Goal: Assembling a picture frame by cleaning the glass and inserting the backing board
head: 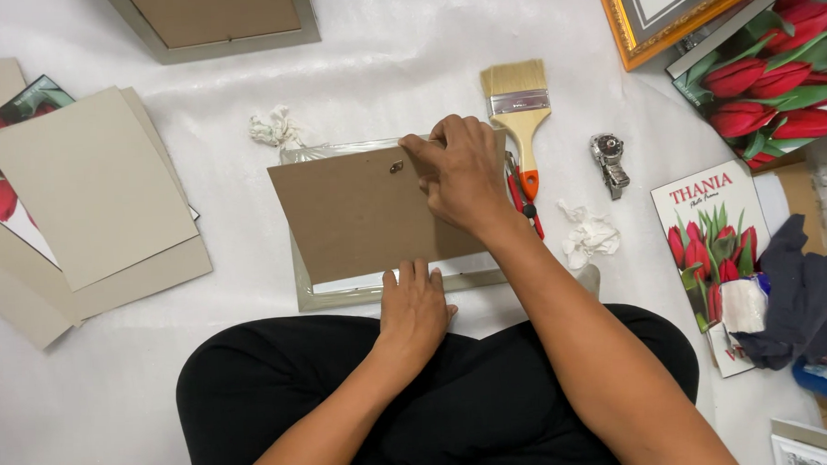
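Backing board: brown board lies flat on the back of a pale picture frame, right in front of the seated person's lap, and sits a little askew, its left end swung toward the lap.
Long axis: the board runs left to right; its near long edge falls short of the frame's near rail, so a white strip shows between them.
Hanger: a small metal hanger sits by the board's far edge, just left of the right hand.
Right hand: the right hand is planted on the board's far right corner, fingers curled down and pressing on the far edge, pinching nothing that I can see.
Left hand: the left hand lies flat on the frame's near rail, fingers stretched out together, tips touching the board's near edge, palm empty.
Which hand is nearer: both touch it; the board lies between them, right hand on the far side, left hand on the near side.
Beside the board: a paintbrush with an orange handle tip lies just right of the board, handle pointing toward the lap.
Further right of the board: a crumpled white tissue, then a small metal tool.
Left of the board: a stack of grey boards, well apart.
Surface: all of it on a white sheet on the floor.
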